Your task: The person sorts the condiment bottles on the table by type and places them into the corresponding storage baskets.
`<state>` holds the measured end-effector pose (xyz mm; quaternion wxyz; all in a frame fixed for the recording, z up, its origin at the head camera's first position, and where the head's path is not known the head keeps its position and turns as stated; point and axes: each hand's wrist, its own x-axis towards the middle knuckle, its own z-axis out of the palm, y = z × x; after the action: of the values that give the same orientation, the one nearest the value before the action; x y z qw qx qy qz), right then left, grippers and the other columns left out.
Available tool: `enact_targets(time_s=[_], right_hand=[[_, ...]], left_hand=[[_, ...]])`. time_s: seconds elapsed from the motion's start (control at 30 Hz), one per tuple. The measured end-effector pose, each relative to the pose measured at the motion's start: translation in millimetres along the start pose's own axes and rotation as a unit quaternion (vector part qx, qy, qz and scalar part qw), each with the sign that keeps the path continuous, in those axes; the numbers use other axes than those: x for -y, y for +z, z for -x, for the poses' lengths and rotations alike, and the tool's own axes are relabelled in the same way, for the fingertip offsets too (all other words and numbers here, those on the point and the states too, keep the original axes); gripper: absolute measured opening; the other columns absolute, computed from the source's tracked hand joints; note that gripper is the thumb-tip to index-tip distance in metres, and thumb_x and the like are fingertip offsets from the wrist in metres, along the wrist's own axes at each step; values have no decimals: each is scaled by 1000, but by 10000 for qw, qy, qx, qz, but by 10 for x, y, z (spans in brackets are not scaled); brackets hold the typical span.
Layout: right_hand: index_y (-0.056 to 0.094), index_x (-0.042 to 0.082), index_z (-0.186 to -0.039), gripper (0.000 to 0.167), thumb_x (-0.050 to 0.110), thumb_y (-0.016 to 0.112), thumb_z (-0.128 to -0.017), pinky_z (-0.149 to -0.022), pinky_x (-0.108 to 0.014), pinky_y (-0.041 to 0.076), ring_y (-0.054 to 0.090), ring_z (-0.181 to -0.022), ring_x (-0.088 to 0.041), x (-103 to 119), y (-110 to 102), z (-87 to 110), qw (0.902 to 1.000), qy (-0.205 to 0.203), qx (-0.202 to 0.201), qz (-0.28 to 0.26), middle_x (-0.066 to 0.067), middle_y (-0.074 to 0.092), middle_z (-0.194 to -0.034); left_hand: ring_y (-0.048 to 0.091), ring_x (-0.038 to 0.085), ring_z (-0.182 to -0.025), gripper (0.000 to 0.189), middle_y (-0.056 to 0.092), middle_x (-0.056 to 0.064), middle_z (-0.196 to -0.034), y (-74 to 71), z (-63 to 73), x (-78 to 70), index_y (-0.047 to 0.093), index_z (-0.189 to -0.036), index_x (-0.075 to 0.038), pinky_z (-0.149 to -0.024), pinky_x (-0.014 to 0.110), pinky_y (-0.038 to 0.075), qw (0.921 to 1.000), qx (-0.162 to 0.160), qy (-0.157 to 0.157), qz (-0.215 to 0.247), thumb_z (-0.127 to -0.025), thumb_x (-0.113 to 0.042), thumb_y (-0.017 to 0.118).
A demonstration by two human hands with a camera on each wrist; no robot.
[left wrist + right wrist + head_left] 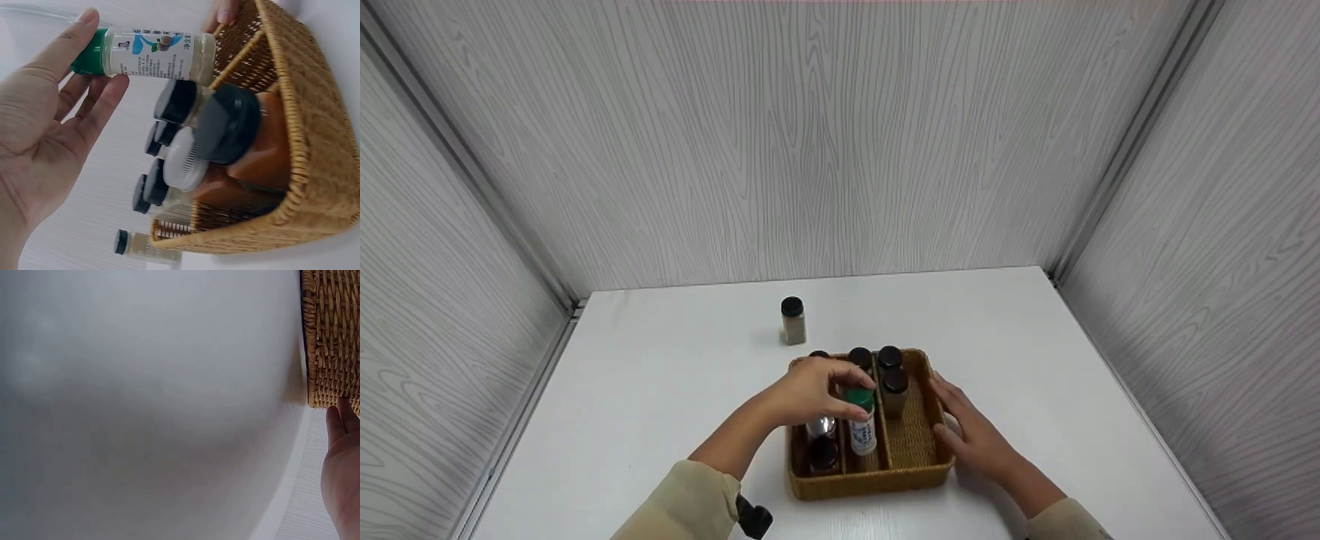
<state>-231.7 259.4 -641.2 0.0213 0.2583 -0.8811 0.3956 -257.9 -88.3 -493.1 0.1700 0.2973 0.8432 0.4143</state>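
My left hand (810,390) pinches the green cap of a spice bottle (863,435) between thumb and fingers. In the left wrist view this bottle (160,54) has a white label and pale contents. It stands in or just over the middle compartment of a wicker basket (877,484); whether its base touches the bottom I cannot tell. The right hand (979,442) rests against the basket's right side, and in the right wrist view its fingers (336,424) touch the woven wall.
Black-capped jars (895,382) stand in the basket's compartments, and a white-capped jar (185,159) is on the left side. Behind the basket, one black-capped bottle (793,322) stands upright on the white table (675,360). Grey wood-patterned panels (810,150) enclose the table.
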Motion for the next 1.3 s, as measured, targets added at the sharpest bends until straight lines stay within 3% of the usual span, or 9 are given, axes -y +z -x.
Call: enact_targets(time_s=[0.2,0.37,0.67,1.0,1.3], right_hand=[[26,13,-174,75,16,64,-110,-124,-55,47,30,-166,-31,-3,-5,1,10000,10,28,-15,-6,22,-183],[26,13,-173,74,17,64,-110,-124,-54,48,30,-166,-29,-9,-2,-2,10000,-23,-11,32,-5,23,-183],[29,11,-172,74,14,65,-108,-122,-52,50,33,-164,-33,-11,16,-3,9998,-139,-127,68,-9,26,-182],[26,13,-174,74,17,64,-110,-123,-54,48,30,-166,-30,11,10,5,10000,26,-34,41,-6,23,-183],[27,14,-174,74,15,64,-109,-124,-53,47,29,-166,-28,20,2,1,10000,35,-30,26,-5,23,-183]], left_hand=[[72,7,-104,42,78,-12,-121,136,48,36,79,-125,-23,-88,23,61,9999,75,51,-90,-87,-35,92],[70,7,-108,42,79,-8,-122,245,59,76,80,-122,-19,-91,24,61,9974,79,407,-584,-86,-33,94],[71,10,-119,41,78,-9,-125,353,87,150,79,-122,-23,-100,29,61,9908,73,413,-1286,-86,-33,93],[73,14,-117,42,78,-5,-123,462,88,148,78,-121,-18,-100,30,62,9748,-52,679,-2124,-86,-34,94],[75,14,-118,44,78,-4,-126,512,68,119,80,-130,-23,-104,30,62,9511,16,1035,-2909,-89,-39,89]])
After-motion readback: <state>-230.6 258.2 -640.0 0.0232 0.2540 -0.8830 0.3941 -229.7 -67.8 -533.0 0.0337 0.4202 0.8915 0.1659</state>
